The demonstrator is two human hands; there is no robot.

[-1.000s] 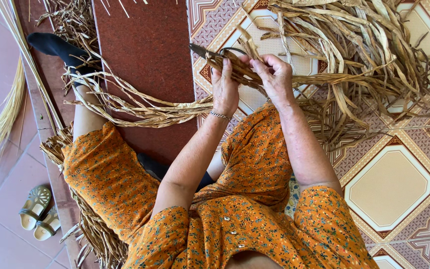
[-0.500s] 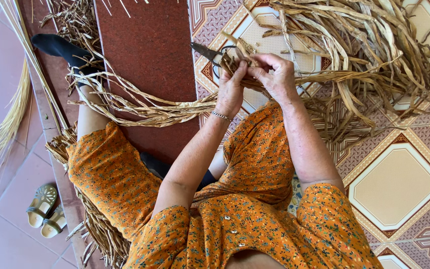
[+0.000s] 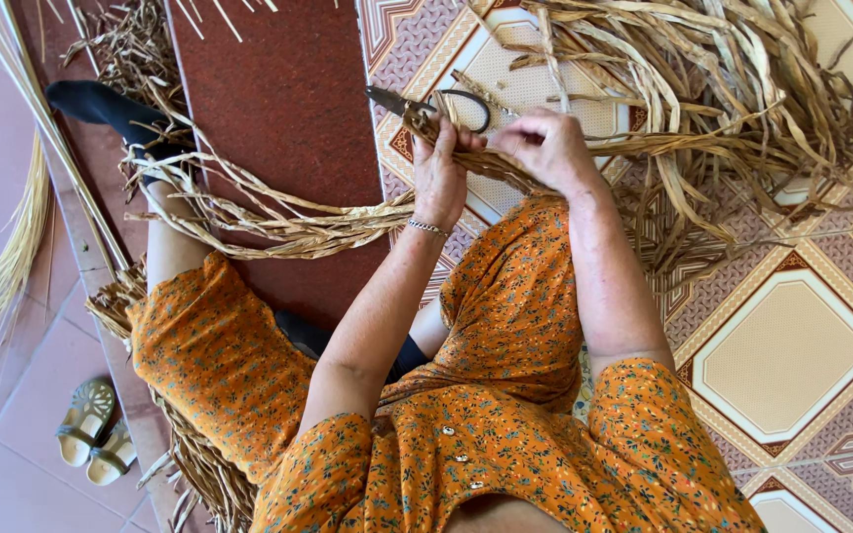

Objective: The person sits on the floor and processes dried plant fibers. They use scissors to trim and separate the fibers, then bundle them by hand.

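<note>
Twisting, as it looks: you sit on the floor (image 3: 792, 345) with both hands raised over your lap, working dried leaf strips into a cord.

Lap: your orange flowered dress (image 3: 505, 326) lies directly below both hands; nothing rests on it under them.

Left hand: your left hand (image 3: 438, 173) is closed around the twisted end of the cord, thumb side toward the other hand, a thin bracelet (image 3: 428, 228) just below it at the wrist.

Right hand: your right hand (image 3: 545, 148) is closed too, fingers pinching loose strips just beside the left hand; the two hands nearly touch.

Cord: the finished twisted cord (image 3: 278, 222) trails away from the left hand, out to that hand's far side, across the dark red mat (image 3: 288, 109) toward your outstretched foot in a black sock (image 3: 101, 104).

Scissors: a pair of dark-handled scissors (image 3: 426, 104) lies on the floor just beyond the left hand, blades pointing away from the right hand.

Supply: the heap of loose dried strips (image 3: 723, 89) spreads beyond and outward of the right hand.

Step in hand: judging by the grip, you are joining fresh strips into the cord's working end.

Next move: it likely calls for a firm pinch at the twist with the left hand while the right rolls the strips round, keeping tension even.
</note>
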